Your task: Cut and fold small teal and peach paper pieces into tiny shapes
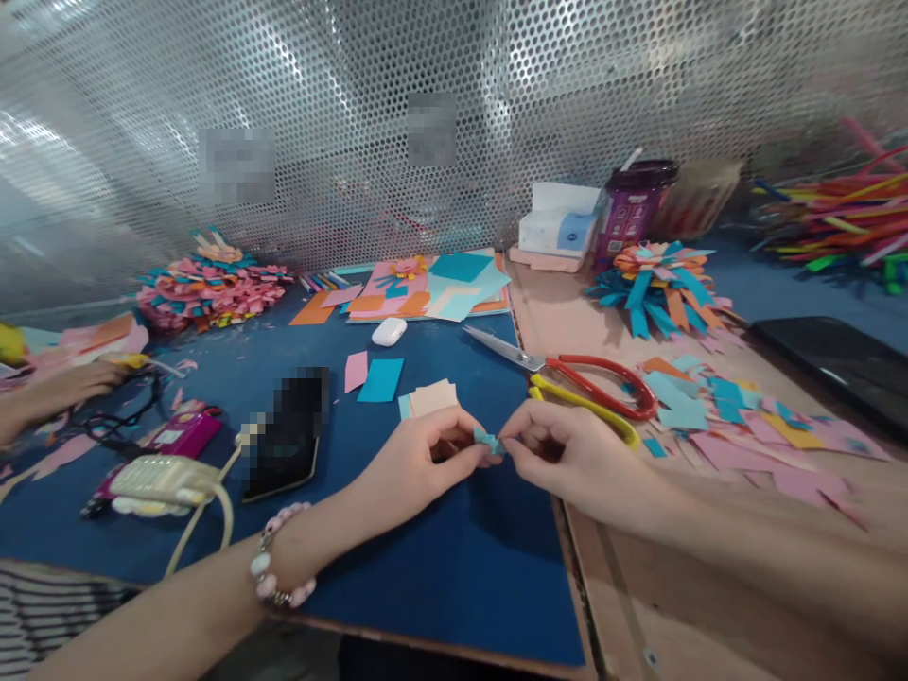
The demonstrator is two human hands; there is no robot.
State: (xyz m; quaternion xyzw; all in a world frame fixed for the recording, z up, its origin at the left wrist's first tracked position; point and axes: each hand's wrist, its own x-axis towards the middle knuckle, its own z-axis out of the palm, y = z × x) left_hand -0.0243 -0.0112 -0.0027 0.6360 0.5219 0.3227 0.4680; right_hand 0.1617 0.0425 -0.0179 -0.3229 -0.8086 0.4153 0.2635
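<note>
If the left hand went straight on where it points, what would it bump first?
Probably the right hand, just beyond the small blue paper the left hand holds, though depth is hard to judge.

Room over blue tabletop [454,577] nearer body; scissors [533,360] block right hand [567,454] forward; phone [290,445] obstructs leftward.

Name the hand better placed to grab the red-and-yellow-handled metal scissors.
Likely the right hand: it lies nearer the handles of the scissors. The left hand, farther off, pinches a small light-blue paper piece, which the right hand also pinches.
</note>
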